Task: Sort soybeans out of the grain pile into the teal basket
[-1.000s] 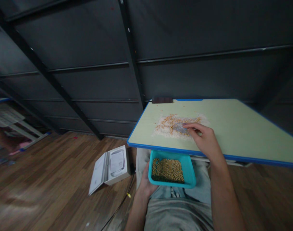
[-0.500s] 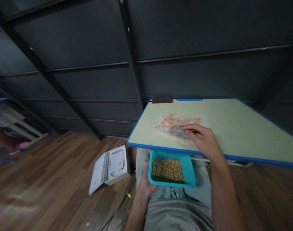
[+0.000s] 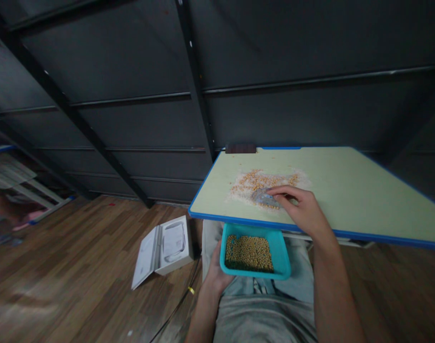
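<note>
My left hand (image 3: 216,272) grips the left side of a turquoise plastic basket (image 3: 282,257), held over my lap. Round beige beans (image 3: 252,252) lie in it, with something dark green along the near side. Over the pale table, my right hand (image 3: 299,204) has thumb and fingers drawn together; what they pinch, if anything, is too small to make out. Under the fingertips is a flat grey-blue patch (image 3: 262,196); whether it is an object or a print on the table I cannot tell. Around it spread orange-yellow kernels or beans (image 3: 256,180) and white grains (image 3: 236,193).
The pale green table (image 3: 360,190) has a blue rim, and a dark block (image 3: 241,148) sits at its far edge. An open white box (image 3: 173,243) stands on the wooden floor beside a cable (image 3: 178,305). A dark panelled wall (image 3: 292,114) rises behind. Part of another person (image 3: 10,207) shows far left.
My right hand's fingertips have shifted very slightly over the grey-blue patch, which looks greyer now. The left hand and basket stay in place.
</note>
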A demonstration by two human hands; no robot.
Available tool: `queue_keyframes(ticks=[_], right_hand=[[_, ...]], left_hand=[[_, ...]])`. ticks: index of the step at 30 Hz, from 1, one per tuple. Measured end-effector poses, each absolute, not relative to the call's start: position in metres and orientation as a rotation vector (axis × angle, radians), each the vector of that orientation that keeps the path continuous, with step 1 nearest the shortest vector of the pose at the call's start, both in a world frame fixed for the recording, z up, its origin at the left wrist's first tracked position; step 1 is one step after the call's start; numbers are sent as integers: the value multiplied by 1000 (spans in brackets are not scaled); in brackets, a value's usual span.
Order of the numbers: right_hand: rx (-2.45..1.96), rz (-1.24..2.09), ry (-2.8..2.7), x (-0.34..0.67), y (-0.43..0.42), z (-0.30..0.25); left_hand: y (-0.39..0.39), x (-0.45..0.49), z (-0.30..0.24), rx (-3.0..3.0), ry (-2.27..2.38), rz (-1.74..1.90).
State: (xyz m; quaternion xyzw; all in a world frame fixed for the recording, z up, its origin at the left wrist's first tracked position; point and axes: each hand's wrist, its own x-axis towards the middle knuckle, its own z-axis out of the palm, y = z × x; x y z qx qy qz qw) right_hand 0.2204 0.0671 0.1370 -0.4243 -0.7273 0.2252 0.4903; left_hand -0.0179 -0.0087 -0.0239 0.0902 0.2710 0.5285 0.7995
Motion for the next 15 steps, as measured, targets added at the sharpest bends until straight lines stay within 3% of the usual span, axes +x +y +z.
queue_keyframes(ticks=[15], right_hand=[[-997, 650, -1773, 218, 57, 145]], left_hand=[[-9, -18, -26, 257, 550, 1142]])
